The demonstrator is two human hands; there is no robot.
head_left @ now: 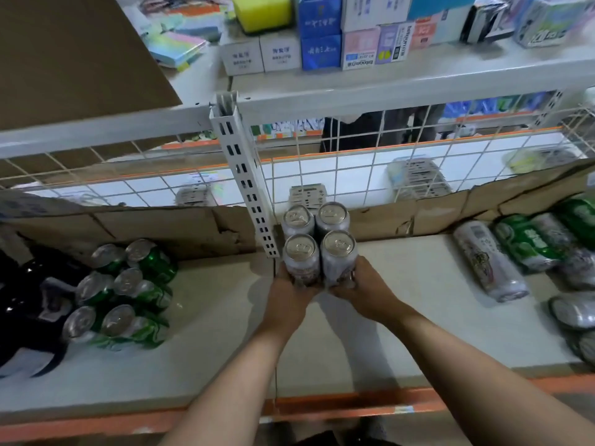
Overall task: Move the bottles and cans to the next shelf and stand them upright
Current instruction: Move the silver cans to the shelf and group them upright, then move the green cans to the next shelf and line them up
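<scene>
Both hands clamp one pack: left hand (291,289) wraps the base of the front-left can, right hand (363,284) the front-right. Four-pack of white cans (318,246) stands tops up, long axis vertical. My fingers hide its bottom, so I cannot tell if it rests on the shelf board (225,349). Pack sits just right of the slotted post (248,181), close against it. Left of the post: green cans (128,294), tops up, beside dark bottles (25,300). Well right: lying cans (489,262), on their sides. Judgement: the next bay lies leftward, left hand nearer; the pack must come forward round the post first.
</scene>
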